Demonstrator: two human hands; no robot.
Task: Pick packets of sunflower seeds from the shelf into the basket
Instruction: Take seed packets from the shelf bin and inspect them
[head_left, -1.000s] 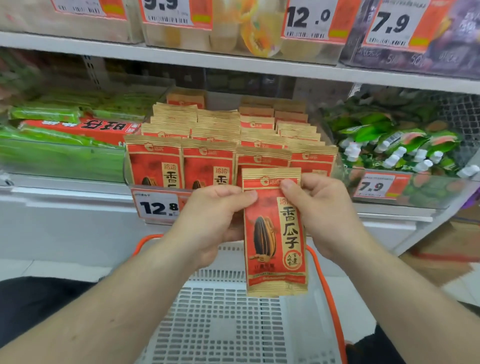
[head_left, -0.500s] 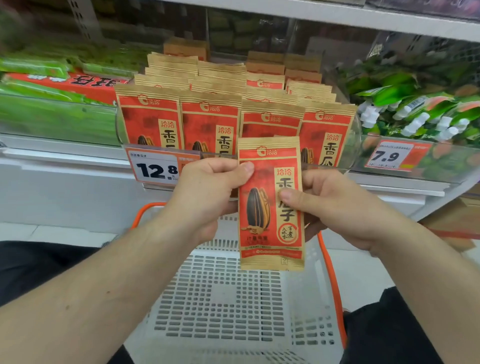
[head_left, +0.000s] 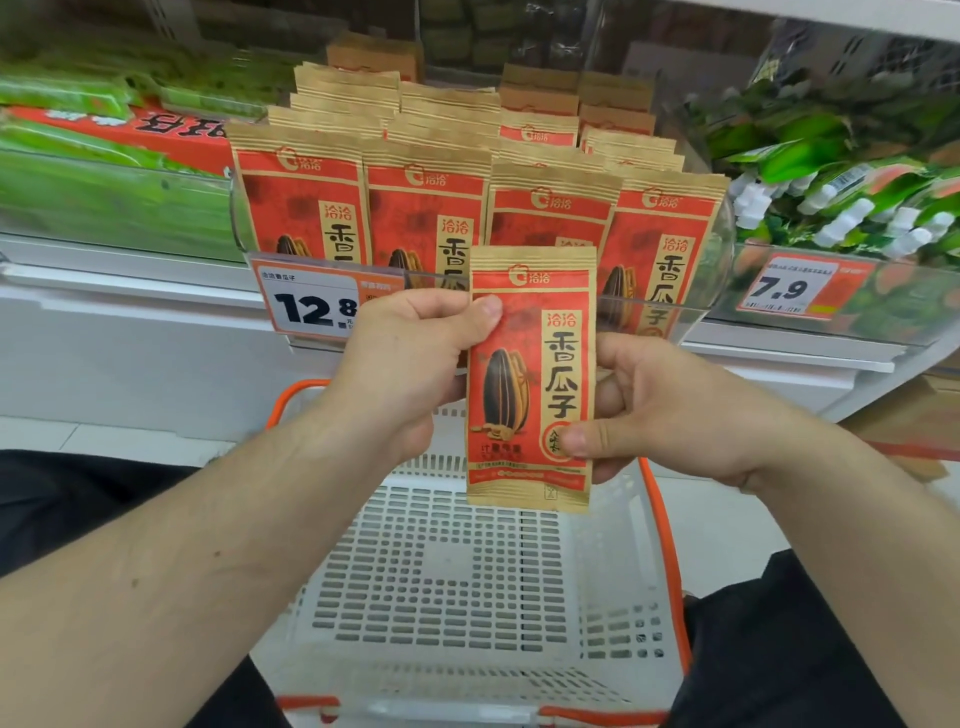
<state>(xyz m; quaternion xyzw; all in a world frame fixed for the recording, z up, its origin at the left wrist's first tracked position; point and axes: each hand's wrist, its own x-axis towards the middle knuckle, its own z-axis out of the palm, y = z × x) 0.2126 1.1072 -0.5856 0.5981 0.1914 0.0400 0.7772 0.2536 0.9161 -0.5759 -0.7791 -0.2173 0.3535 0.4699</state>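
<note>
White shelf (head_left: 130, 291) holds upright rows of sunflower seed packets (head_left: 301, 202) between green snack packs (head_left: 93, 192) and green pouches (head_left: 810, 156).

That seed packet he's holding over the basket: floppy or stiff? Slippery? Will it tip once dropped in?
The packet likely has some stiffness: held upright by the left hand and right hand, it shows no sag. Its matte, paper-like face probably grips well; thumb pinches suffice. It looks flat and thin, so it should lie flat in the basket rather than stand.
</note>
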